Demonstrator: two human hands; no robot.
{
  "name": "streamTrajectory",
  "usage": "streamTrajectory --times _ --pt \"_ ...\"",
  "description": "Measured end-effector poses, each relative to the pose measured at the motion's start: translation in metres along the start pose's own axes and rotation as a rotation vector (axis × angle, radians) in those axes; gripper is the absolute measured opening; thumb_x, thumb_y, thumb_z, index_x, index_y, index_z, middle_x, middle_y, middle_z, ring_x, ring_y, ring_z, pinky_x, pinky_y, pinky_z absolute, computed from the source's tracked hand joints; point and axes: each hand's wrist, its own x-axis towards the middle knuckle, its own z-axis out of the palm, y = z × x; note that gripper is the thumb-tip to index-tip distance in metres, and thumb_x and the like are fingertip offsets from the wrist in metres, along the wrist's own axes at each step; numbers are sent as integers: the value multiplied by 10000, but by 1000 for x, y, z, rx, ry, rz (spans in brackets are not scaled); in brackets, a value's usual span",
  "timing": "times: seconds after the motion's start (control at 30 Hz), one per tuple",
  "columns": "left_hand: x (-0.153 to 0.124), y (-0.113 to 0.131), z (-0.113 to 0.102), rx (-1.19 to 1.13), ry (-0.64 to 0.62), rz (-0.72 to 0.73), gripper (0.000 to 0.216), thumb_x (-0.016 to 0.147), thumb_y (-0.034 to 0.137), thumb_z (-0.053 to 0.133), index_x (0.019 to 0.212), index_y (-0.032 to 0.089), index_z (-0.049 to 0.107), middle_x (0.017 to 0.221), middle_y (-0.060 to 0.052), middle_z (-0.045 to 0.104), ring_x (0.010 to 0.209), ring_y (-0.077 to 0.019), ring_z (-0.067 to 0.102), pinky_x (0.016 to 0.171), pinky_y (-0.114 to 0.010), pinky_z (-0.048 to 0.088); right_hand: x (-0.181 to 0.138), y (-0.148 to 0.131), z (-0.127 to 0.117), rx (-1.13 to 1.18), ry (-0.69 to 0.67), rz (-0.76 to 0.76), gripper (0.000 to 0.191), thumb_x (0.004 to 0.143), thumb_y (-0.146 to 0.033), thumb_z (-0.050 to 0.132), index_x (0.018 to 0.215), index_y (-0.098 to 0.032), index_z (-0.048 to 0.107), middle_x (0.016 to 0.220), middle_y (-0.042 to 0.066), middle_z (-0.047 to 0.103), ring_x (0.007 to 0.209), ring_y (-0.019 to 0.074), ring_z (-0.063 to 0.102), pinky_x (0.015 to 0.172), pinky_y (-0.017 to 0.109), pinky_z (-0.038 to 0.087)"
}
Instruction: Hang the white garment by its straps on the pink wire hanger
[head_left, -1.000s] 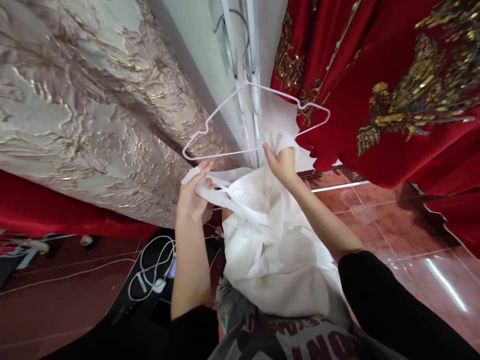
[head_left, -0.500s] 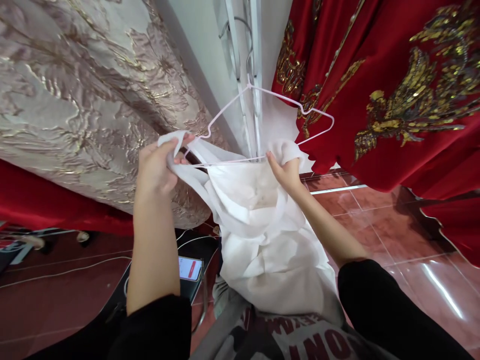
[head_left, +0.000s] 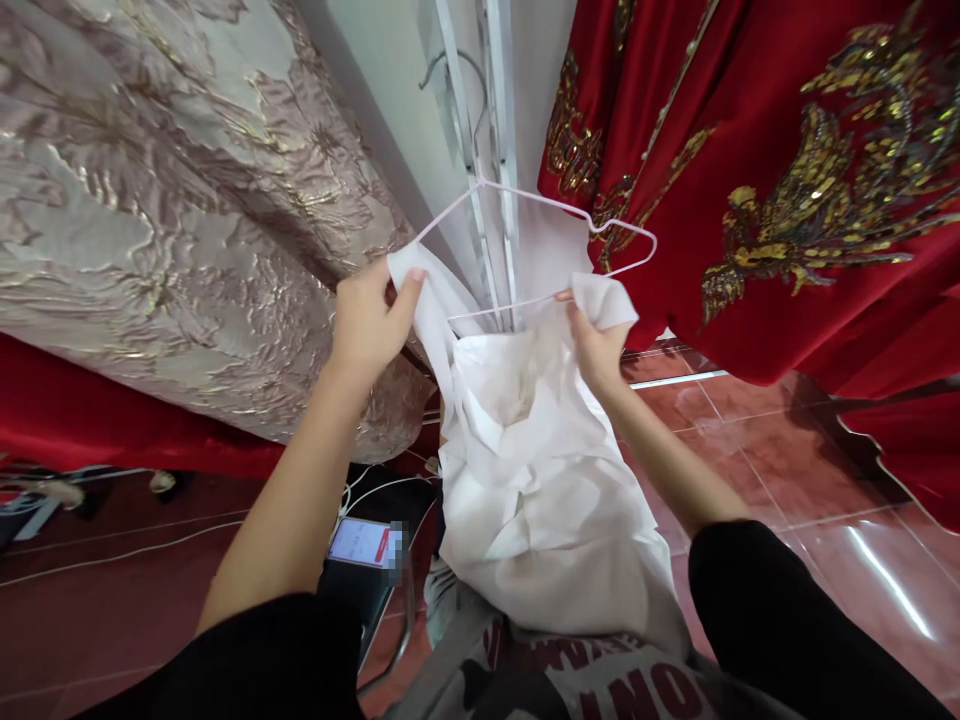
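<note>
Both hands are closed on the white garment (head_left: 540, 470). The left hand (head_left: 371, 320) pinches one top corner by the left end of the pale wire hanger (head_left: 534, 199). The right hand (head_left: 596, 345) grips the other corner just under its bottom bar. The hanger hangs crosswise just above them, between the brocade gown (head_left: 187, 200) and the red embroidered gown (head_left: 787, 200).

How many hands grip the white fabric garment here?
2. The left hand pinches one strap of the white fabric garment beside the pale wire hanger; the right hand grips the other below its bar.
</note>
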Motion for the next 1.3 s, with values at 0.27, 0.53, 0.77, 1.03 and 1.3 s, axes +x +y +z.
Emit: streamTrajectory --times 0.27,0.53,0.77,1.03,1.3 --pt "9 0 -25 141 -25 42 360 974 326 644 677 164 520 596 48 419 589 -105 384 608 -266 274 83 -50 -65 -57 193 390 154 752 -36 672 788 -179 630 848 1 719 474 30 403 412 208 300" --pt "7 0 -26 158 -28 21 339 978 370 613 717 159 563 593 48 418 606 -113 379 610 -258 289 121 -101 -57 -508 -294 395 150 832 58 693 878 -72 751 668 -7 663 567 48 497 548 232 349" --pt "5 1 -27 161 -32 88 365 968 409 590 693 182 511 614 26 432 608 -131 394 618 -285 298 118 -137 -35 -760 -377 290 141 800 72 702 745 -52 743 547 -44 586 568 49 520 637 242 456" --pt "2 0 -22 135 -68 78 320 974 396 584 738 188 526 631 21 463 603 -137 396 623 -287 316 130 -157 5 -707 -765 362 387 1009 -499 697 938 -128 784 916 114 777 780 201 724 782 372 600" --pt "-1 -3 -14 116 -24 15 181 932 339 669 887 170 623 770 -17 600 697 -161 516 699 -289 397 117 -179 26 -1265 -504 -222 533 1073 -400 552 605 -188 407 628 -14 358 651 101 406 810 326 425"
